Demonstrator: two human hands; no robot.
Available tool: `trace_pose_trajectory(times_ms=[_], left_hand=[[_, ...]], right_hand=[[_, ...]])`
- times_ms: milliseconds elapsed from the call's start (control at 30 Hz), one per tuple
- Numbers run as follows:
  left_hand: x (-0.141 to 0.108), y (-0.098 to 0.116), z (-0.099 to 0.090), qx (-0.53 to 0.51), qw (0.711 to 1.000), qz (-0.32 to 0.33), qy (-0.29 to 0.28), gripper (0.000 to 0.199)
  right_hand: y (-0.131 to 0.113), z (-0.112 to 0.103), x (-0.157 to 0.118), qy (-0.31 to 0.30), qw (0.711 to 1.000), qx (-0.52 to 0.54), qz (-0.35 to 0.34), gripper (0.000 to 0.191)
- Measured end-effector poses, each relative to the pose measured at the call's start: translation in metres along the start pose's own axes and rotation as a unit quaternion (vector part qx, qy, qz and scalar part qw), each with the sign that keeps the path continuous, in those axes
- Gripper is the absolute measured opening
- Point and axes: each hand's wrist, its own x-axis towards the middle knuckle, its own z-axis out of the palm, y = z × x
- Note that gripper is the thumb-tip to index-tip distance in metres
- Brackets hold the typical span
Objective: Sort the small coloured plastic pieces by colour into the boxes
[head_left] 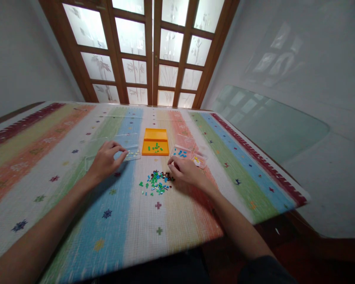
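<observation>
My left hand (106,158) is at the near left of a clear plastic box (138,157) that has small pale pieces in it. Its thumb and forefinger come together in a pinch, and whatever may be between them is too small to name. Over the right edge of a loose pile of small building bricks (157,182), green, blue, dark brown and pale, hovers my right hand (185,170). Its fingers are curled and closed, their tips partly hidden. An open orange case (155,140) between the hands holds several green bricks (156,148) in its near half.
Beyond my right hand, a clear box (180,149) contains blue bricks, and a smaller one (199,159) beside it has yellow pieces. Another clear container (89,162) lies partly behind my left hand. A striped cloth (106,236) covers the table.
</observation>
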Motion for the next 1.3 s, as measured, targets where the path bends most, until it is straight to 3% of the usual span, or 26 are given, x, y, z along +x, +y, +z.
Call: trace_pose_trajectory(times_ms=[200, 400, 567, 667, 767, 1000, 1133, 1300], left_hand=[[-0.005, -0.022, 0.008, 0.041, 0.998, -0.035, -0.036, 0.03], [-0.005, -0.023, 0.015, 0.046, 0.998, -0.025, -0.046, 0.031], [-0.003, -0.02, 0.011, 0.045, 0.998, -0.036, -0.041, 0.031], [-0.002, -0.012, 0.003, 0.03, 0.999, -0.032, 0.001, 0.029], [-0.005, 0.005, -0.001, -0.018, 1.0, 0.013, 0.019, 0.027], [-0.025, 0.049, 0.023, -0.108, 0.981, 0.147, -0.072, 0.024], [-0.031, 0.06, 0.032, -0.122, 0.973, 0.162, -0.112, 0.02], [-0.032, 0.06, 0.024, -0.133, 0.962, 0.175, -0.163, 0.017]], right_hand=[[-0.002, 0.0, 0.001, -0.004, 1.0, -0.028, -0.012, 0.019], [-0.007, -0.004, 0.001, -0.024, 0.999, -0.033, -0.007, 0.018], [-0.009, -0.007, 0.001, -0.045, 0.998, -0.042, 0.003, 0.017], [-0.008, -0.006, 0.0, -0.047, 0.998, -0.038, -0.005, 0.017], [-0.009, -0.004, 0.0, -0.051, 0.998, -0.025, -0.021, 0.016], [-0.018, 0.013, -0.001, -0.052, 0.996, 0.042, -0.065, 0.022], [-0.024, 0.022, 0.002, -0.046, 0.995, 0.024, -0.083, 0.023], [-0.024, 0.022, 0.006, -0.054, 0.994, -0.012, -0.089, 0.027]])
